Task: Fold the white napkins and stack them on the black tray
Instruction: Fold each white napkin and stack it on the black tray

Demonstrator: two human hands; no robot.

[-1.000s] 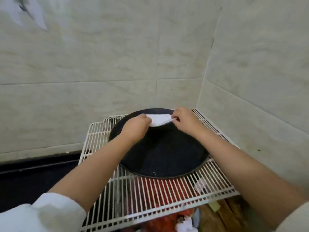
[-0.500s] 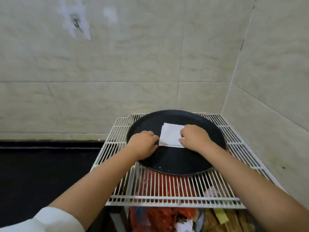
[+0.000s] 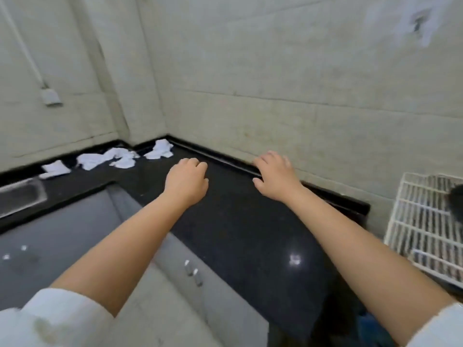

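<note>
White crumpled napkins (image 3: 110, 159) lie scattered in the far corner of the black desk (image 3: 240, 229), beyond and left of both hands. The left hand (image 3: 186, 180) and right hand (image 3: 274, 175) hover loosely curled, holding nothing. The tray's (image 3: 457, 202) edge shows on the wire rack (image 3: 411, 226) at right.

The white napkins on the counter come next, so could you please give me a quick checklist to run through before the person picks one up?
1. Left hand free: ok, holds nothing.
2. Right hand free: ok, fingers relaxed, holds nothing.
3. Unfolded white napkins available: ok, several lie crumpled in the far corner of the black counter.
4. Path to them clear: ok, bare counter lies between.
5. Black tray ready: cannot tell, only its edge shows on the wire rack.
</note>
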